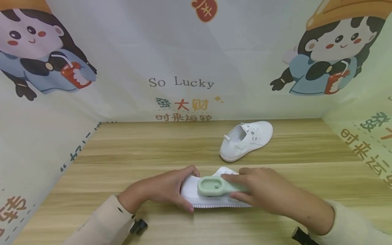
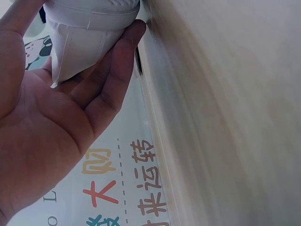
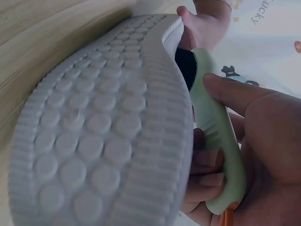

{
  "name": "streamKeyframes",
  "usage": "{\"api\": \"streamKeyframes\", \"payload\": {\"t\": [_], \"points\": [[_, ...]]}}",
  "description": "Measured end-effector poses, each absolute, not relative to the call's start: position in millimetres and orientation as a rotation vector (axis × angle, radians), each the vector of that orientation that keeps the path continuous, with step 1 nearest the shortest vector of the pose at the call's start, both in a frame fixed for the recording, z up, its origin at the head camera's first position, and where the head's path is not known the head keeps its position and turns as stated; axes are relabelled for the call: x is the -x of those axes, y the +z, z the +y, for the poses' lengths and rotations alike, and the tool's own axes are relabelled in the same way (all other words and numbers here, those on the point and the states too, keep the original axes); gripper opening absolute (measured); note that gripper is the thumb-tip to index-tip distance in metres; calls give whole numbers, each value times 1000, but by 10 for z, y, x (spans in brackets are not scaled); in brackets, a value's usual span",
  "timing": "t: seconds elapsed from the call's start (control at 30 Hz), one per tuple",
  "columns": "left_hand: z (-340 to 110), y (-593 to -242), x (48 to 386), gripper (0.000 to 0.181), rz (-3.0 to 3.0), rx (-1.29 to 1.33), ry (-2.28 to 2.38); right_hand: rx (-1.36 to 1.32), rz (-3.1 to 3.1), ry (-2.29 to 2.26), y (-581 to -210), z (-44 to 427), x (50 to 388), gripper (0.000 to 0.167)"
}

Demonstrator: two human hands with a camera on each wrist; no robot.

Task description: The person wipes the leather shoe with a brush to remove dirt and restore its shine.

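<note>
A white shoe (image 1: 194, 200) lies tipped on its side on the wooden table, its studded sole (image 3: 94, 117) facing the right wrist camera. My left hand (image 1: 166, 187) grips its heel end, thumb near the sole edge and fingers at the far side; in the left wrist view the heel (image 2: 75, 52) sits between thumb and fingers. With my right hand (image 1: 263, 190) I hold a light green brush (image 1: 211, 186) by its handle (image 3: 218, 141). Its dark bristles (image 3: 186, 68) press against or sit close to the shoe's upper; the exact contact is hidden.
A second white shoe (image 1: 248, 141) stands upright farther back on the wooden table (image 1: 147, 139), toe pointing right. Printed cloth walls (image 1: 131, 61) close off the back and both sides. An orange cord (image 3: 227, 216) hangs from the brush handle.
</note>
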State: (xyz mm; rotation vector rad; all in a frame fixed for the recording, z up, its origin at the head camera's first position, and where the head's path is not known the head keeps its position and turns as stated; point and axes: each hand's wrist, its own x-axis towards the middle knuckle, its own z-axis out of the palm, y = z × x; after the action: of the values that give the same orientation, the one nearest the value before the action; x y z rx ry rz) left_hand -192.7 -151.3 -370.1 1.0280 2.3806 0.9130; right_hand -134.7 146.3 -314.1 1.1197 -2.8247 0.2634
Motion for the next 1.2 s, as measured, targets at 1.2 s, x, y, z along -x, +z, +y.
{"api": "streamKeyframes", "payload": {"t": [1.2], "points": [[-1510,-3678,1915,68,2375,-994,907,-1044,-2852,261,-3168,1458,1345,45]]}}
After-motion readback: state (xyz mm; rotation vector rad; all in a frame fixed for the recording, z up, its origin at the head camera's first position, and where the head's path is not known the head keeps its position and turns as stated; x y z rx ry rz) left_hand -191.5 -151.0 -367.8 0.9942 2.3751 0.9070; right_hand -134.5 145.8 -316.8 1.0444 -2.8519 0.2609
